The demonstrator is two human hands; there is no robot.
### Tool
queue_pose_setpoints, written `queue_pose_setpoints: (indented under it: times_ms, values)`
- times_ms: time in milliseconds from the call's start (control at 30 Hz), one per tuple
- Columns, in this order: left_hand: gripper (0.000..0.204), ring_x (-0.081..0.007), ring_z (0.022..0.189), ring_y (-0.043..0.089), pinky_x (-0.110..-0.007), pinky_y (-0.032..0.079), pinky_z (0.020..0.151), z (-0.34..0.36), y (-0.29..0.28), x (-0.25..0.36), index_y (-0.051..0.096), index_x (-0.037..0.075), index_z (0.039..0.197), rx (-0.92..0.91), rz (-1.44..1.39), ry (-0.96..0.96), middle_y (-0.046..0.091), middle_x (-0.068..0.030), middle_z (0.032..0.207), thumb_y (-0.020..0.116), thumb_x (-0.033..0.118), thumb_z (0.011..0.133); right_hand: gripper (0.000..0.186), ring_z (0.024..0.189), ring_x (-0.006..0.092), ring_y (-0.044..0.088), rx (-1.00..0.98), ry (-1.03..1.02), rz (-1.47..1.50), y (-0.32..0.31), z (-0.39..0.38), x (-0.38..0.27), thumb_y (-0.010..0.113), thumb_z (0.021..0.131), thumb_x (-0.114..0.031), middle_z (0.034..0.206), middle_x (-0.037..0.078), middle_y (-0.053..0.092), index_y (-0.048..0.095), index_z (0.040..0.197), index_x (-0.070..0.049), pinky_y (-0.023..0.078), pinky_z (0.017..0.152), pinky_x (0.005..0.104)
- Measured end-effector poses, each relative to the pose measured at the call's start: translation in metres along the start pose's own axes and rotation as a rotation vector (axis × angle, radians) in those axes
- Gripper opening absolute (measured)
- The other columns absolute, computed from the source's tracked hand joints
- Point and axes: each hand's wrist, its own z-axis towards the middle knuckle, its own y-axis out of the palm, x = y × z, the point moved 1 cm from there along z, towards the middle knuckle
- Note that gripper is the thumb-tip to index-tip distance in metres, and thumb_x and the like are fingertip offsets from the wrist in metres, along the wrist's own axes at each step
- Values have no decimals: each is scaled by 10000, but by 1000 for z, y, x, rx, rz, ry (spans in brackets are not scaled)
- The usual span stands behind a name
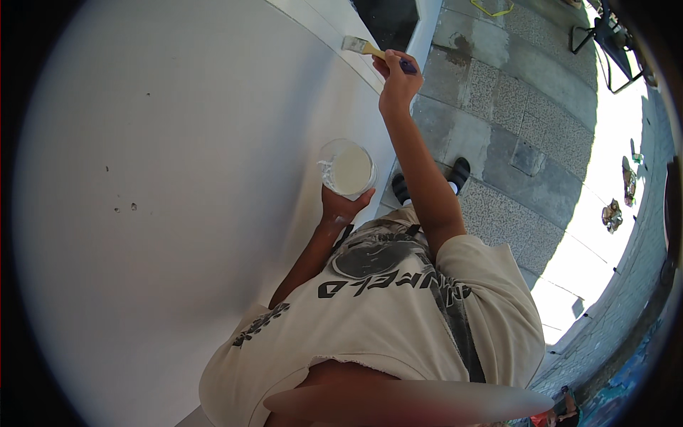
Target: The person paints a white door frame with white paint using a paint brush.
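Smooth white wall (192, 156); bristle brush (366, 47), round tub (328, 174) in hands (400, 82).

We have grey paving (544, 71) as floor; left of it, a pale wall (192, 142) and dark window (391, 21); right of it, a black chair (616, 48) and glaring sunlight (562, 299).
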Motion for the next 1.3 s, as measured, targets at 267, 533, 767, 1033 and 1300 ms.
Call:
queue_pose_setpoints:
  times_ms: [267,533,767,1033,1300]
  values:
    - [776,-246,1163,647,-383,501,1022,2,3,4,535,-18,1337,13,-114,18,663,-146,1249,910,166,683,180,837,317,757,-114,81,245,-34,26,38,722,921,-59,967,206,700,624,1018,58,645,798,366]
    - [804,-246,1184,633,-394,499,1034,9,10,5,510,-7,1367,-48,-109,12,641,-140,1278,909,159,688,134,801,267,748,244,131,-91,-135,57,101,708,917,-8,948,200,701,630,1010,47,651,709,334]
    - [785,-247,1167,645,-386,501,1028,3,3,1,524,-21,1339,-1,-12,18,658,-147,1249,913,167,684,135,831,304,758,-183,-21,235,-1,-21,-33,711,931,-41,964,194,700,642,990,58,645,782,350]
    - [789,-248,1166,647,-384,501,1028,2,4,3,523,-15,1344,-9,-66,16,659,-146,1255,913,173,684,160,871,340,746,19,266,245,-112,32,90,692,928,-17,1004,216,686,595,1039,44,661,782,355]
    - [790,-244,1168,644,-382,501,1026,-2,1,3,522,-17,1344,12,-70,5,657,-144,1256,911,173,683,138,804,290,749,83,118,16,-82,22,68,694,919,-3,960,182,685,627,1022,59,649,745,328]
